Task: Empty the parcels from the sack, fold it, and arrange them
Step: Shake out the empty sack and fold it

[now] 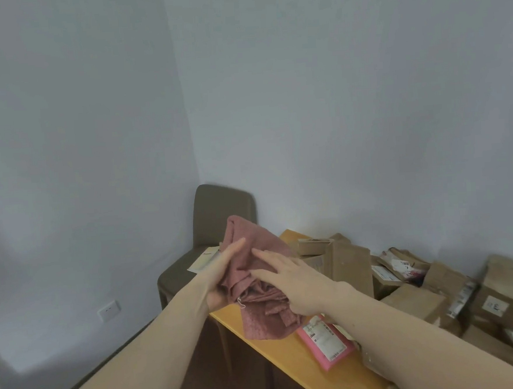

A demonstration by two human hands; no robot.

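The grip on the sack point(256, 273) comes from the left hand point(221, 275): its thumb curls under the bunched cloth near the bottom while its fingers lie straight up along the cloth's left side, so the bundle sits cradled against the palm. The right hand point(288, 278) is spread flat, fingers straight, pressing on the sack's right face and holding nothing. The sack is a dusty pink, loosely woven cloth, crumpled and gathered into thick folds; one corner stands up above the fingertips, and a flat flap hangs down over the near edge of the tabletop point(291, 362). A short pale thread loops out at the folds by the left thumb. The bundle is held up above the tabletop's left end, in front of a brown chair point(217, 215) in the corner of the room. A flat pink parcel point(324, 341) with a printed label lies on the yellow tabletop just below the right wrist. Brown cardboard parcels point(431, 285), several bearing white labels, are heaped across the right part of the tabletop against the wall. A pale packet point(203, 258) lies on the chair seat behind the left hand.
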